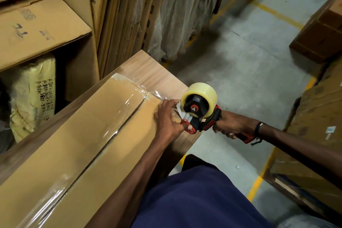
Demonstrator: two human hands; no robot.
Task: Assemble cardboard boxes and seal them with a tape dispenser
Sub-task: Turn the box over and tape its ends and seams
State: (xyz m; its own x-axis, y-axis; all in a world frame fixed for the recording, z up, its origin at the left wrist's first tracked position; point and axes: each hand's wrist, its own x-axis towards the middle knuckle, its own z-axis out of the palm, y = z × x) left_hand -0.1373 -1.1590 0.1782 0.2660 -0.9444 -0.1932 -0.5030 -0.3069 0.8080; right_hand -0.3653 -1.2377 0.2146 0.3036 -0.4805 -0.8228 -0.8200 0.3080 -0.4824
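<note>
Tape dispenser (200, 112) sits just off the right-hand edge of the long cardboard box (77, 135), which lies flat on a wood-grain table (153, 68). There is only 1 view, from the head camera, looking down along the person's arms.

The right hand (229, 124) is wrapped tightly round the dispenser's red-and-black handle, with the clear roll (201, 96) uppermost and the blade end turned toward the box. The left hand (170, 116) rests at the box's right edge, its fingers curled round the loose tape just ahead of the blade, thumb near the red guard.

A shiny strip of tape (140, 92) already crosses the box near its far end, over the centre seam (111, 135), and reaches the edge where the left hand is. A second strip crosses nearer the camera. The seam runs along the box's long axis, from lower left to upper right, so these strips lie across it.

The left hand is the nearer one to the box; the dispenser lies to its right, beyond the edge. It looks as if the strip is about to be cut or pressed down over the side, which would need the dispenser pulled away from the steadying left hand.
</note>
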